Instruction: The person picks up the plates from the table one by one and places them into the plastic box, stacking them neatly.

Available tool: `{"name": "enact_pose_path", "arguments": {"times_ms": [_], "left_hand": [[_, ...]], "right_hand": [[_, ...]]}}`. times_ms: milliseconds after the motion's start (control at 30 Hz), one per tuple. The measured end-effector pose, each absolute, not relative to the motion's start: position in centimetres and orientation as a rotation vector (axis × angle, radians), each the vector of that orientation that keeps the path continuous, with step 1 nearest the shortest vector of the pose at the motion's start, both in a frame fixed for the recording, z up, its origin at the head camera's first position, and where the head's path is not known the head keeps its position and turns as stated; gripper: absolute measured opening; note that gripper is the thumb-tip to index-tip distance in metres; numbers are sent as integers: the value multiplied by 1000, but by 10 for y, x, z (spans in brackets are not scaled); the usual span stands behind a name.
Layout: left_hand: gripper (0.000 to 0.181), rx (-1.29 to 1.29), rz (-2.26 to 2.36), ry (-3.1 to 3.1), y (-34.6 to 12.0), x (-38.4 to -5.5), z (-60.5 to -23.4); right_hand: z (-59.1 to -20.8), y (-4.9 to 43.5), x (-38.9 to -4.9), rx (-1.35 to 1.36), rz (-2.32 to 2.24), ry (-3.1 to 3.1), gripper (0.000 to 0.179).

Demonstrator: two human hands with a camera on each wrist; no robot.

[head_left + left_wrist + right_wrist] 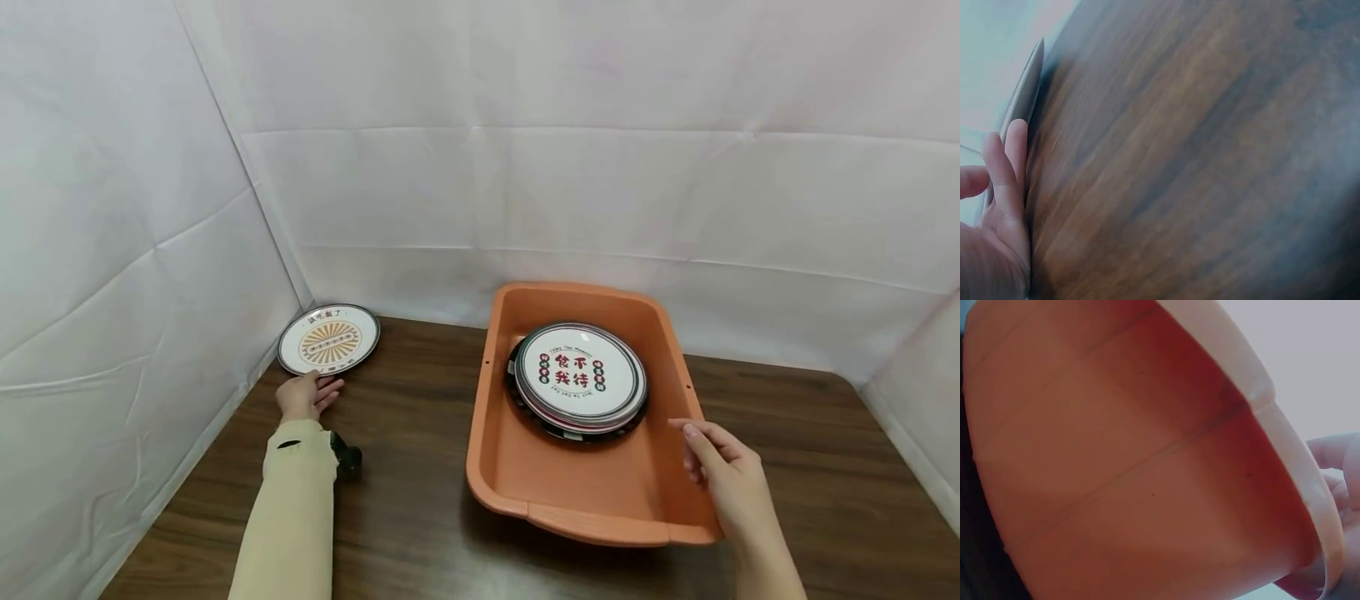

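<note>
At the table's far left lies a white plate [330, 337] with an orange sunburst print and a dark rim. My left hand [306, 396] is at the plate's near edge, fingers loosely extended, not curled round it. In the left wrist view, fingertips [1017, 132] meet the plate's side [1027, 84]. An orange plastic tub [573, 500] holds a stack of plates [577, 375], the top one white with red and green lettering. Over the tub's right rim hovers my right hand [720, 458], loosely curled and holding nothing. The right wrist view shows the tub's outer wall [1116, 456].
Pale fabric walls [600, 192] border the back and both sides of the dark wooden table [405, 433]. A small black object [347, 458] is at my left cuff.
</note>
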State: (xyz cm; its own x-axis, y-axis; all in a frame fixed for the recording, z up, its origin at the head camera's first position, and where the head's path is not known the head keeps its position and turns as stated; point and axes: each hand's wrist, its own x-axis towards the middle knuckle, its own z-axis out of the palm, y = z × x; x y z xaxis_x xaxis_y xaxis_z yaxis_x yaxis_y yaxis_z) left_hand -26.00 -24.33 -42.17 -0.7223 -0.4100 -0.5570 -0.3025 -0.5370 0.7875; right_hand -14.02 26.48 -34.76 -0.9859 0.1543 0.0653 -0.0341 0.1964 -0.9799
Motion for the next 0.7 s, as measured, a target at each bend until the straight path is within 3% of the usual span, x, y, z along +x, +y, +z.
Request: {"name": "enact_pose_path", "arguments": {"times_ms": [467,600,700], "left_hand": [[64,1063,-2515,-1473,-247,-251,-426],[61,974,-2527,-1482,-248,-248,-429],[49,906,-2537,-1520,-248,-243,-431]], "right_hand": [[-348,262,-141,-74,1764,-2389,36],[-348,261,-141,-83,1761,-2390,34],[-347,262,-140,-99,1778,-2375,33]]}}
